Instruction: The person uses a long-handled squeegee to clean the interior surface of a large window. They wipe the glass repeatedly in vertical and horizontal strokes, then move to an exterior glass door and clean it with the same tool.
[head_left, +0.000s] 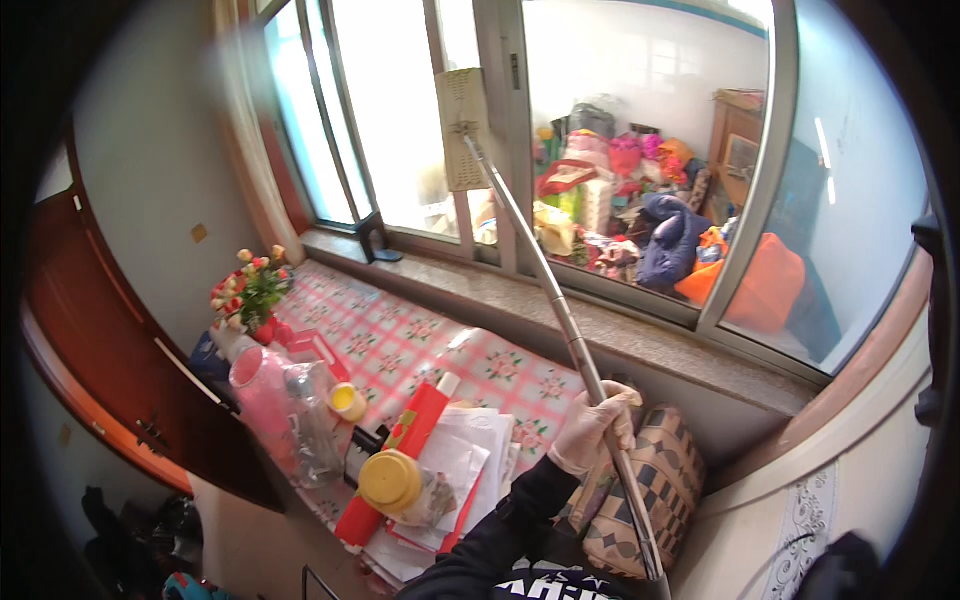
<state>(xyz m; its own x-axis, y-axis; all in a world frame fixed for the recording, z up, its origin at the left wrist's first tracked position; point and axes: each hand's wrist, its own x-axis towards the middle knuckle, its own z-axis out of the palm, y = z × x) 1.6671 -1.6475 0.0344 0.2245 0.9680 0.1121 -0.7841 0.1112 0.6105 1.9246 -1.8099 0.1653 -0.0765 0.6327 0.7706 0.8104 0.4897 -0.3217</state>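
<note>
My left hand (598, 426), in a thin whitish glove, is wrapped around a telescopic metal pole (544, 274). The pole slants up and away to a flat, pale rectangular cleaning head (463, 129). That head lies over the window's glass and frame beside the middle upright (504, 112); whether it touches cannot be told. Below my hand the pole runs down to the bottom edge of the view. My right hand is out of view. Close behind the gripping hand sits a patterned bag or cushion (649, 495) with dark and tan patches.
Under the granite sill (480, 289) stands a table with a pink checked floral cloth (390, 319). It bears artificial flowers (251, 296), a pink plastic container (259, 379), a yellow-lidded jar (394, 484), papers (480, 435) and a red box (412, 420). Piled belongings (615, 195) show behind the glass.
</note>
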